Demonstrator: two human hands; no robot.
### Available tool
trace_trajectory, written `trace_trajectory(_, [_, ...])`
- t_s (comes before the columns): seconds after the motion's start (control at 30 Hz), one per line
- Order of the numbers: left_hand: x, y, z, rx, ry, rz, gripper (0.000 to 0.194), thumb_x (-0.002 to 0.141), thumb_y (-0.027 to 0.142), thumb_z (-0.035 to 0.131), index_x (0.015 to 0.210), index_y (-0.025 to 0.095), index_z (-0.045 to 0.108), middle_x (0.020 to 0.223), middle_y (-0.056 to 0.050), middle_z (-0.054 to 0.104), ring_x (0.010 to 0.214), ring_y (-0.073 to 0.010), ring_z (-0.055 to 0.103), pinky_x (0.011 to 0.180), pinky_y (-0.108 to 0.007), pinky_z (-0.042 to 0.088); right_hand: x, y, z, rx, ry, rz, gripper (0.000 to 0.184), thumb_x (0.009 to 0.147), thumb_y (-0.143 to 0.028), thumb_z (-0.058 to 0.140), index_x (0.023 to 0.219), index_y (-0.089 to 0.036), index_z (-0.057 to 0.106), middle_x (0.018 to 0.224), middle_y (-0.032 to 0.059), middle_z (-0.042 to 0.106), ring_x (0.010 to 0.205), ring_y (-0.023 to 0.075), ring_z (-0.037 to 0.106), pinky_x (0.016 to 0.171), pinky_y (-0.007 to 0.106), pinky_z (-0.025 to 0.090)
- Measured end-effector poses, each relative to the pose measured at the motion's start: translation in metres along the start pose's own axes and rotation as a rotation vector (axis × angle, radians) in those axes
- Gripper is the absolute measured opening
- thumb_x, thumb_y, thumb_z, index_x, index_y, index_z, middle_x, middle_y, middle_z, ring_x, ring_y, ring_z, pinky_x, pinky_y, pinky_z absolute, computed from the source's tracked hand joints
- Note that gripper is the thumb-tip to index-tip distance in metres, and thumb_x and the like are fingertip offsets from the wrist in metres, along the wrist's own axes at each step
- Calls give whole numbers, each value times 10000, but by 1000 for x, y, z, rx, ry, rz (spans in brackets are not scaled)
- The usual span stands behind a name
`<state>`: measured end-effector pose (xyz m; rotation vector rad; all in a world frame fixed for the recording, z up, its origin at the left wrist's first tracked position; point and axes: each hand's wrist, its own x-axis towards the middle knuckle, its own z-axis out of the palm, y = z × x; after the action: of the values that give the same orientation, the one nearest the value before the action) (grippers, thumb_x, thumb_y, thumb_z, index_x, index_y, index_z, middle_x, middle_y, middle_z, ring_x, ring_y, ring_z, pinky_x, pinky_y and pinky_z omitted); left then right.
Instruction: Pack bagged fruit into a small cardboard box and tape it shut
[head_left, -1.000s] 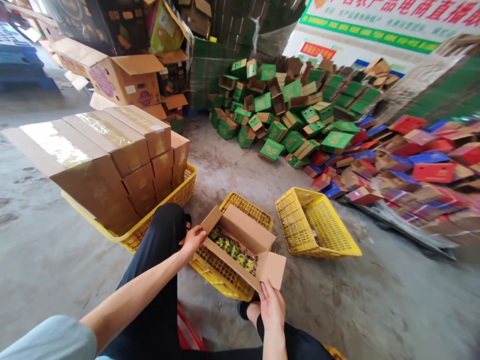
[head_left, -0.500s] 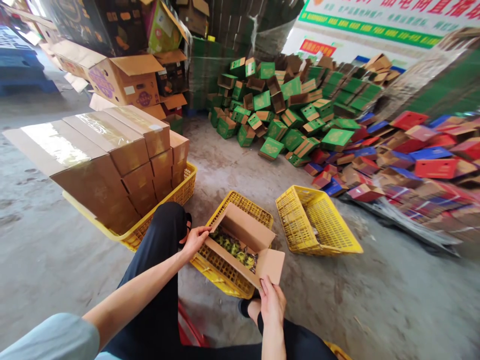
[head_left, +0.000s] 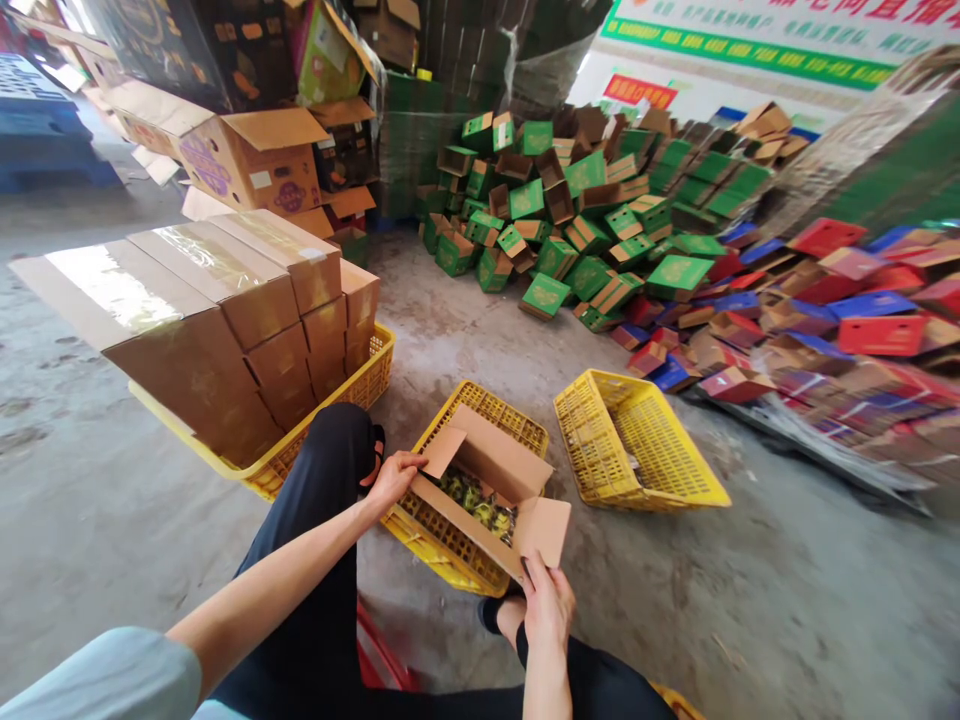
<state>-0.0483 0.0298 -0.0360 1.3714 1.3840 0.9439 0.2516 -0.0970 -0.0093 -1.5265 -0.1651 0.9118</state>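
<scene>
Cardboard box (head_left: 501, 455) | left hand (head_left: 396, 480): narrow, pinching left flap (head_left: 445, 450) | right hand (head_left: 547, 600): narrow, gripping right flap (head_left: 544, 528)

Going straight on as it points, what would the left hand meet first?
Probably the left end flap of the open carton; the left hand seems to touch it, though depth is unclear.

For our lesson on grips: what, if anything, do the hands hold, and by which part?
An open cardboard box: left hand at its near left corner, at the end flap; right hand at its near right corner, at the other flap.
</scene>
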Motion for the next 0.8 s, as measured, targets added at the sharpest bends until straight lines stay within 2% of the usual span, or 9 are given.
trace_trajectory(0.17, [1,-2,0,108,-42,58,382,861,94,516,1089,164,813,1232,-111,696,1146,-243,670,1054,-358,504,-1,0,0,-27,-9,5,592,347,-396,1006,779,-157,679,745,-4,737,753,161,729,718,227,625])
trace_trajectory(0.47, [2,2,0,304,-107,215,383,881,106,479,1075,191,799,1162,-101,655,1085,-225,658,995,-343,535,0,0,-2,-78,-34,-27,564,404,-438,986,790,-161,682,762,8,740,779,195,738,719,265,634])
trace_trajectory(0.53, [0,6,-2,341,-134,270,334,876,122,503,1018,184,798,1198,-110,645,1101,-230,654,1016,-348,527,-2,-1,0,-67,-25,-17,574,380,-412,989,802,-160,694,774,10,747,768,186,731,714,253,629])
trace_trajectory(0.63, [-3,10,-3,388,-167,342,245,887,169,549,959,179,783,1310,-121,622,1189,-252,633,1095,-372,483,-6,-3,3,-81,-38,-36,555,413,-428,973,824,-165,707,799,19,761,759,188,726,705,260,626])
trace_trajectory(0.8, [-6,11,-3,445,-189,384,229,941,255,571,1039,170,761,1454,-153,590,1307,-313,594,1133,-444,451,-7,-3,4,-110,-44,-71,555,434,-472,945,842,-172,717,821,29,774,780,208,727,724,286,619])
